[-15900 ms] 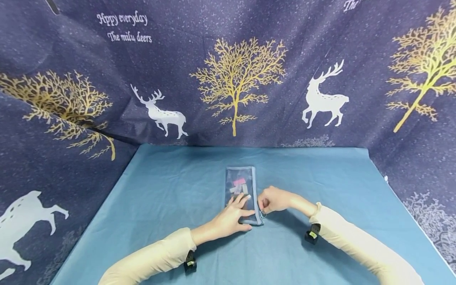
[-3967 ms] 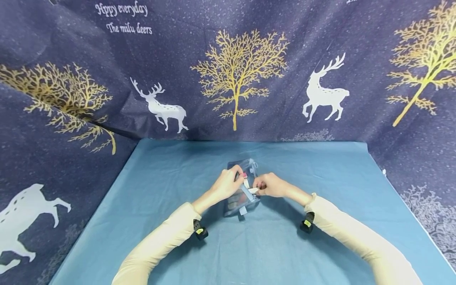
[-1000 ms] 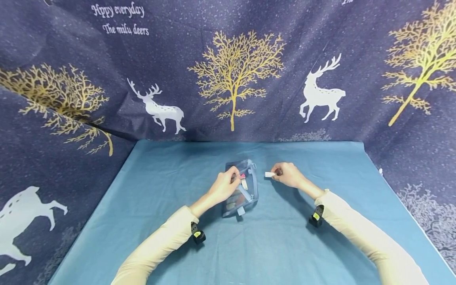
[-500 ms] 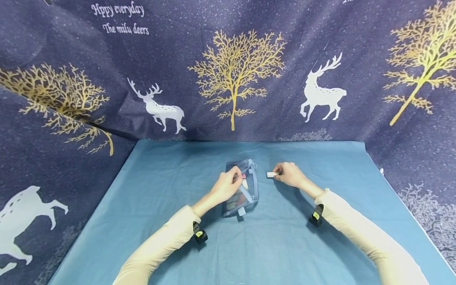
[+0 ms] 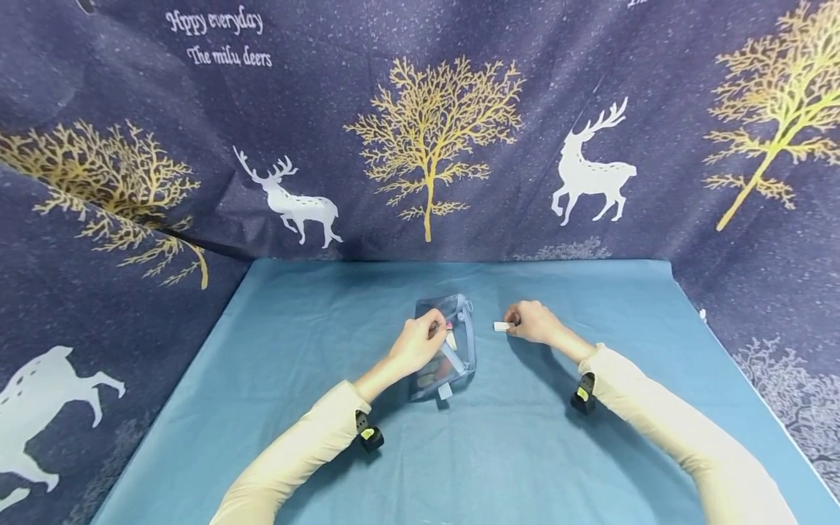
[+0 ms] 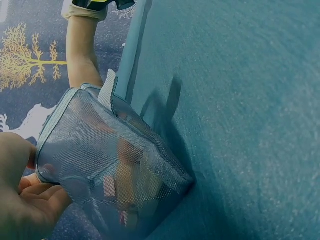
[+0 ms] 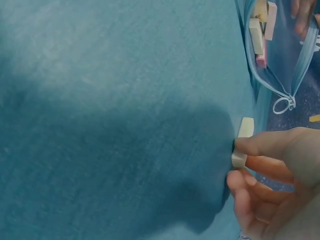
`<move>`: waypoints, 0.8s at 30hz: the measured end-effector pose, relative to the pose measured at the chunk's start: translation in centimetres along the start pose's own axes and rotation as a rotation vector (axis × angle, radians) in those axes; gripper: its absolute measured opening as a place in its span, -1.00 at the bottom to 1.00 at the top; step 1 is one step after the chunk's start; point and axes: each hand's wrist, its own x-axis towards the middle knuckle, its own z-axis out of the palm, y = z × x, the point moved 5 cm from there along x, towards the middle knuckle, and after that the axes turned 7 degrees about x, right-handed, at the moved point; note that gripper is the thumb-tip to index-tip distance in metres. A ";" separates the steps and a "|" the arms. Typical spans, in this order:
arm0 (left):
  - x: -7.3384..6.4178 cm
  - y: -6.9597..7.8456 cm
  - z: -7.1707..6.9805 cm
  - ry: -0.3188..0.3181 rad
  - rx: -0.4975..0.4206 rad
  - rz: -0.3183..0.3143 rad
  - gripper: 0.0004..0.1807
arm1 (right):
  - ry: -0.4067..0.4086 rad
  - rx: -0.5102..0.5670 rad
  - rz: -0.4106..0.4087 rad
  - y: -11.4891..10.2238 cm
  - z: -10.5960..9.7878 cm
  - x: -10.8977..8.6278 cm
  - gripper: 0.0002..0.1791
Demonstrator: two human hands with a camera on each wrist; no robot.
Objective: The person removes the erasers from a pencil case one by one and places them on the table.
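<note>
The blue mesh zip pouch (image 5: 469,339) sits mid-table with its zip undone and mouth facing right. My left hand (image 5: 418,343) pinches its upper edge and holds it up; the left wrist view shows the mesh side (image 6: 85,135) beside those fingers. Several small blocks that look like erasers lie inside, among them a white one (image 7: 256,36) and a pink one (image 7: 261,60). To the right of the pouch, my right hand (image 5: 537,324) pinches a white eraser (image 5: 501,327) between thumb and fingers, close over the cloth.
A blue cloth (image 5: 564,452) covers the table. Behind it hangs a dark curtain (image 5: 499,240) printed with deer and trees. The zip's ring pull (image 7: 281,106) hangs at the mouth's end. A light tab (image 5: 445,391) sticks out at the pouch's near side.
Earlier the pouch lay flat, with my right hand at its zip. Since then it was opened, and my right hand brought the white eraser out to the right. The left hand keeps its hold.
</note>
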 end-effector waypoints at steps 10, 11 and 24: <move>-0.1 0.0 -0.1 0.010 -0.007 -0.021 -0.83 | -0.084 0.041 0.031 0.0 -0.6 0.3 -0.67; -0.1 0.0 -0.1 0.014 -0.005 -0.024 -0.83 | -0.093 0.040 0.040 0.0 -0.7 0.4 -0.65; -0.4 0.3 -0.2 0.033 -0.006 -0.043 -0.80 | -0.133 0.051 0.114 -0.9 -0.6 0.1 -0.58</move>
